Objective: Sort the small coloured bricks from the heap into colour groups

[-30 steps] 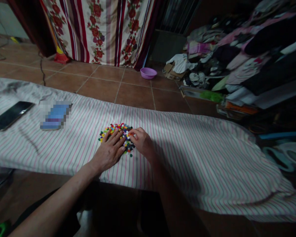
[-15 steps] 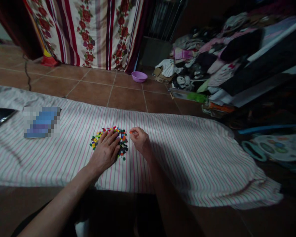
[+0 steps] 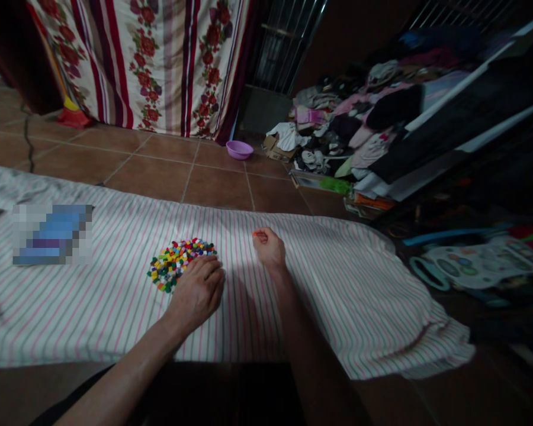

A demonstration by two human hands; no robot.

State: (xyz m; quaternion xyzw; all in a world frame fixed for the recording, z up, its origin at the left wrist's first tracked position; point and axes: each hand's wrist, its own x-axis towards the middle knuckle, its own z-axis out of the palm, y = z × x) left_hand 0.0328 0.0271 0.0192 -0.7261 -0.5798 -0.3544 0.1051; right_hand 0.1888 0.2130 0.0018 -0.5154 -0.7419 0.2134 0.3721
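multicoloured heap of small blocky pieces point(image 3: 171, 263) lies on white cloth with pink and grey stripes point(image 3: 344, 284), more exposed than earlier. right hand point(image 3: 270, 248), previously at heap's edge, now well apart, pinching small orange piece point(image 3: 255, 234). left hand point(image 3: 199, 285), earlier flat over middle, now bent-fingered at right side; cannot tell if gripping.
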